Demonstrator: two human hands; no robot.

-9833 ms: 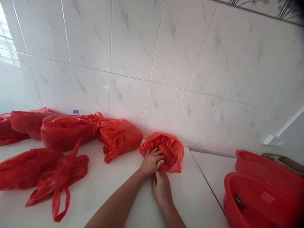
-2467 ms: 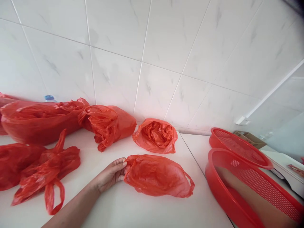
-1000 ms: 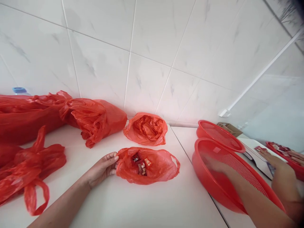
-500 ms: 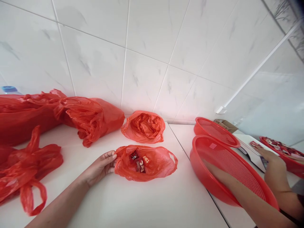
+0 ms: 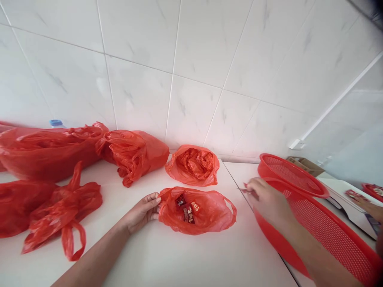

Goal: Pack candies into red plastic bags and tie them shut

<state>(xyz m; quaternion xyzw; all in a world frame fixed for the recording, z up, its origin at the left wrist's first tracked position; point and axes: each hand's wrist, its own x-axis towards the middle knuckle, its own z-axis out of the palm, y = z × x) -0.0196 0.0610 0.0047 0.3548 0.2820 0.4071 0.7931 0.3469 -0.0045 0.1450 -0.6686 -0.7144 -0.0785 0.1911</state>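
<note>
My left hand pinches the left rim of an open red plastic bag lying on the white table. Several small dark-red printed wrapped packets lie inside this bag. Blurred by motion, my right hand is closed on a small red-wrapped packet, between the bag and the near red basket. The packet's exact kind cannot be made out. Right behind the bag sits another red plastic bag, its mouth open and crumpled film within.
Full red bags and a loosely tied red bag lie at left. A second red basket stands behind the near one. On the right, another person's hand is by packets on a white flat object. A tiled wall rises behind.
My right hand has come up out of the near basket with a small packet and moved left toward the bag. My left hand keeps its hold. The view has shifted left.
</note>
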